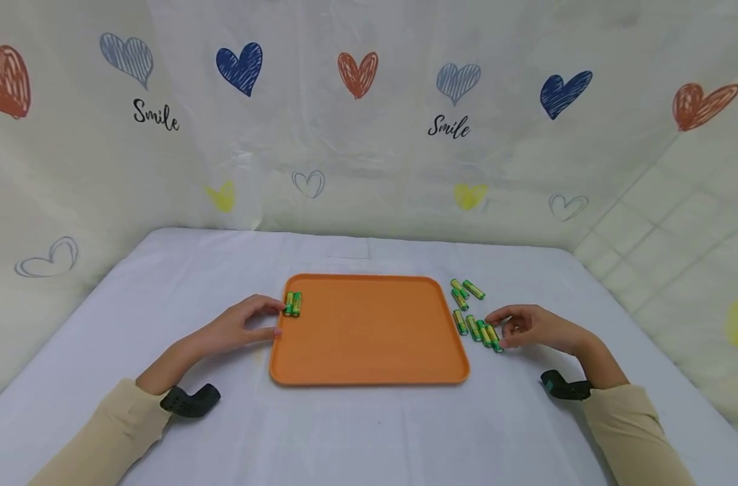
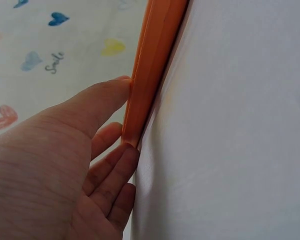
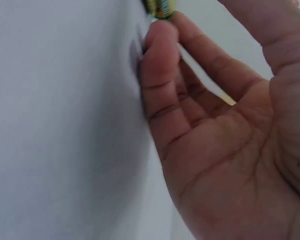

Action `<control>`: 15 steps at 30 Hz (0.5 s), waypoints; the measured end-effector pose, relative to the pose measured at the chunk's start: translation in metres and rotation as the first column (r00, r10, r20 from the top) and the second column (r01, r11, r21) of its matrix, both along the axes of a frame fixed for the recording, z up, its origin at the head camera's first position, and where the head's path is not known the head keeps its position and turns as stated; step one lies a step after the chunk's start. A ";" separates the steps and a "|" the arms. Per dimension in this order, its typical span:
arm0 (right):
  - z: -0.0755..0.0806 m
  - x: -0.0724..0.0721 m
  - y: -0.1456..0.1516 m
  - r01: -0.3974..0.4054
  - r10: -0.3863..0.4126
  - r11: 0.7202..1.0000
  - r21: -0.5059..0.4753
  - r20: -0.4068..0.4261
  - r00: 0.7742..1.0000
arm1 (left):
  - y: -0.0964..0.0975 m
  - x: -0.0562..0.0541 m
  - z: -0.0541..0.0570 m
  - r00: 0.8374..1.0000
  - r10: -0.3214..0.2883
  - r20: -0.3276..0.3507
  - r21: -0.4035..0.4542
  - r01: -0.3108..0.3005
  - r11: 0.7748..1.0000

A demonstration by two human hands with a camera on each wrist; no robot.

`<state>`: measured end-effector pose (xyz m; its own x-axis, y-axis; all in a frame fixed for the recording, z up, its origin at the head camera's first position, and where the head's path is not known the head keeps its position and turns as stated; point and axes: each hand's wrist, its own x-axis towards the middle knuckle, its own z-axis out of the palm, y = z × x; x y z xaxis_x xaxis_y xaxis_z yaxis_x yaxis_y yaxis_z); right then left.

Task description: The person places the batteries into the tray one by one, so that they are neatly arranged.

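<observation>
My left hand [image 1: 238, 327] is at the left edge of an orange tray [image 1: 369, 331]. Its thumb and fingertips touch the tray's outer rim, as the left wrist view shows, without curling round it. Two green-and-yellow batteries [image 1: 292, 304] stand side by side in the tray's upper left corner, close to those fingers. On the right, my right hand [image 1: 535, 329] pinches a battery [image 1: 494, 337] at the near end of a row beside the tray. In the right wrist view only one end of a battery [image 3: 161, 7] shows past the curled fingers; the thumb tip is out of frame.
More batteries [image 1: 460, 322] lie loosely along the tray's right side, several of them in a slanting row and others [image 1: 474, 289] farther back. A white cloth [image 1: 369, 432] covers the table. Behind it hangs a pale backdrop [image 1: 381, 155] with printed hearts.
</observation>
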<state>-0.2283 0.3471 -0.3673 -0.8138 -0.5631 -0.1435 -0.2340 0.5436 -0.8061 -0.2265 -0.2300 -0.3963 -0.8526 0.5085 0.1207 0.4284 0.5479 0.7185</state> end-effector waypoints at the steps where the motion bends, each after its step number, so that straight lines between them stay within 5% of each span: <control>1: -0.001 0.000 0.001 -0.005 0.005 1.000 -0.007 0.007 1.000 | 0.000 0.000 0.000 1.000 -0.001 -0.002 -0.001 0.001 1.000; 8: -0.002 -0.001 0.002 -0.009 0.010 1.000 -0.013 0.059 0.998 | -0.003 0.000 -0.003 1.000 0.010 -0.015 0.004 -0.010 1.000; 15: 0.004 0.005 -0.006 -0.008 0.009 0.997 0.072 -0.010 1.000 | 0.000 -0.004 -0.007 1.000 0.017 0.005 0.016 -0.017 1.000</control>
